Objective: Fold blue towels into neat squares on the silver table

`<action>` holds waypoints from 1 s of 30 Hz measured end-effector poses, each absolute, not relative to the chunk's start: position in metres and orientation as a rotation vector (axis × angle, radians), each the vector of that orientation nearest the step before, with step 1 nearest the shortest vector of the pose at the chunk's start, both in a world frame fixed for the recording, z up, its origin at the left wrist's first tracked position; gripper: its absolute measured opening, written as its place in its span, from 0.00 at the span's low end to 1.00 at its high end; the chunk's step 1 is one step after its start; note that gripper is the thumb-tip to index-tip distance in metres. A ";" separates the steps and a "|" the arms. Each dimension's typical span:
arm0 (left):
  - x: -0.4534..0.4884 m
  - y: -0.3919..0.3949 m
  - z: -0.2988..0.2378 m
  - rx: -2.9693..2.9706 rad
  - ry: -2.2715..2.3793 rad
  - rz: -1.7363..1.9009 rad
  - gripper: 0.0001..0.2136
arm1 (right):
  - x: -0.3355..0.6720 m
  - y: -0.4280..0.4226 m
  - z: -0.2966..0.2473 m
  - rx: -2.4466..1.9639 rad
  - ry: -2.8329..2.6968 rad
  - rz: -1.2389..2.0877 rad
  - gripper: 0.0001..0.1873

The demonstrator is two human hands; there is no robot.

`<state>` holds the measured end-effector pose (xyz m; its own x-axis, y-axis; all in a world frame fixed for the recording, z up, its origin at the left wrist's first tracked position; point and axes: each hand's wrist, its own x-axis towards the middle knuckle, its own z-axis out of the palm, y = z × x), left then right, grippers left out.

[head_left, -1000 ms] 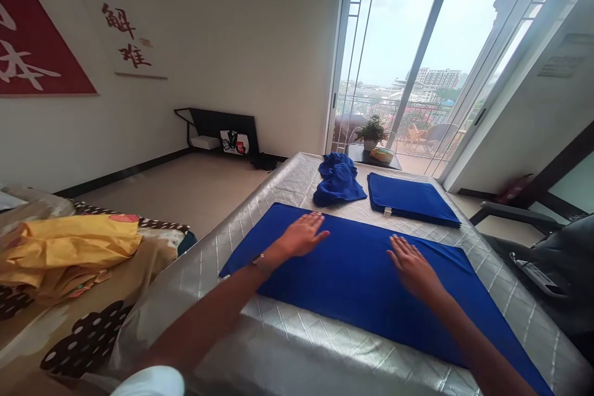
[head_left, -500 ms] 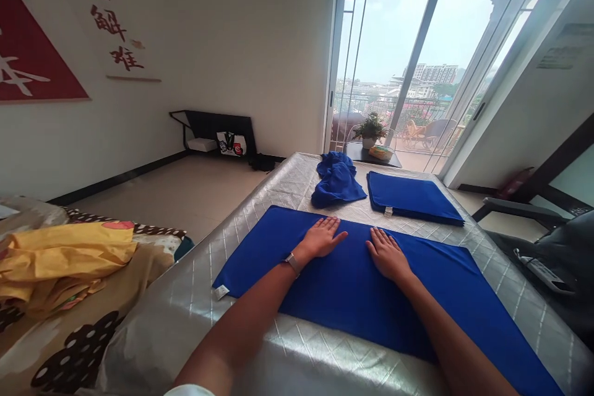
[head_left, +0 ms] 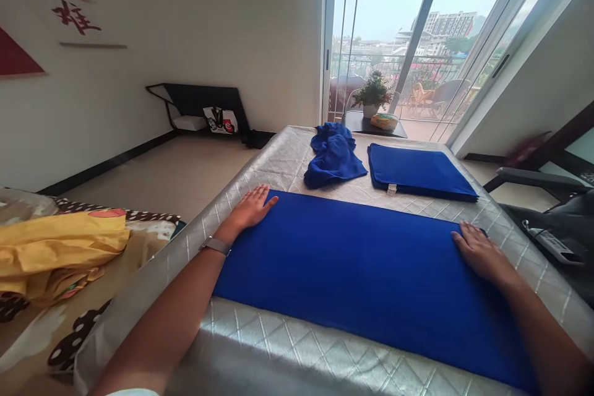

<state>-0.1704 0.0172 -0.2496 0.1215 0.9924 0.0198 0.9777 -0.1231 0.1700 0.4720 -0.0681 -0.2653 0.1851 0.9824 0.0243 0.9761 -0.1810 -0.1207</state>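
Observation:
A wide blue cloth (head_left: 352, 260), folded into a long flat panel, lies across the quilted mattress (head_left: 273, 154). My left hand (head_left: 251, 207), with a watch on its wrist, rests flat at the cloth's far left corner, fingers stretched out. At the far right corner my right hand (head_left: 480, 250) lies palm down, fingers extended. Beyond the panel sit a crumpled blue cloth (head_left: 335, 158) and, to its right, a neat stack of folded blue cloth (head_left: 422, 172) with a white tag. The near right end of the panel is partly covered by my right forearm.
On the left, yellow fabric (head_left: 60, 247) lies on patterned bedding (head_left: 139, 260). A black chair (head_left: 552, 223) stands at the right, holding a white device (head_left: 550, 242). Behind the mattress, a small table (head_left: 366, 124) bears a potted plant (head_left: 372, 94) before the glass door.
My hands have slid apart from the cloth's middle to its far left and right corners. The cloth's far edge looks straighter and smoother. The camera view has tilted downward.

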 end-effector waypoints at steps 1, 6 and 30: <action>-0.169 0.017 -0.249 2.267 1.998 0.186 0.38 | 0.473 -0.067 -0.267 -2.316 -1.934 0.099 0.43; -0.167 0.015 -0.245 2.261 1.989 0.164 0.38 | 0.483 -0.066 -0.272 -2.277 -1.854 0.101 0.45; -0.165 0.021 -0.256 2.292 2.024 0.241 0.39 | 0.206 -0.051 -0.219 -1.799 -2.468 0.205 0.41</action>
<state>-0.1653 0.0213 -0.2558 0.1180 0.9907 0.0685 0.9791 -0.1276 0.1586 0.2063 -0.0510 -0.2193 -0.3073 0.9515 -0.0140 0.9407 0.3016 -0.1552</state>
